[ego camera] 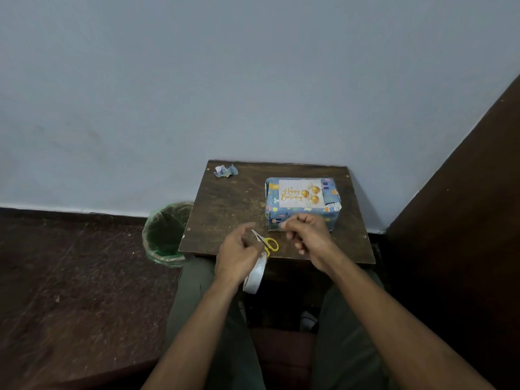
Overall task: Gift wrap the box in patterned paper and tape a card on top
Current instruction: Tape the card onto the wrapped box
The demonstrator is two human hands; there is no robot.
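The box (301, 216), wrapped in blue patterned paper, sits at the right of the small wooden table (230, 198). A white "Happy Birthday" card (301, 193) with gold balloons lies on top of it. My left hand (239, 256) grips a white tape roll (255, 277) at the table's near edge. Yellow-handled scissors (268, 243) show just beside its fingers; I cannot tell whether they lie on the table or are held. My right hand (309, 239) is in front of the box, its thumb and forefinger pinching a small pale piece of tape (283, 224).
A crumpled scrap of wrapping paper (225, 170) lies at the table's far left corner. A bin with a green liner (166, 233) stands on the floor left of the table. A blue wall is behind and a dark panel (464, 206) stands to the right.
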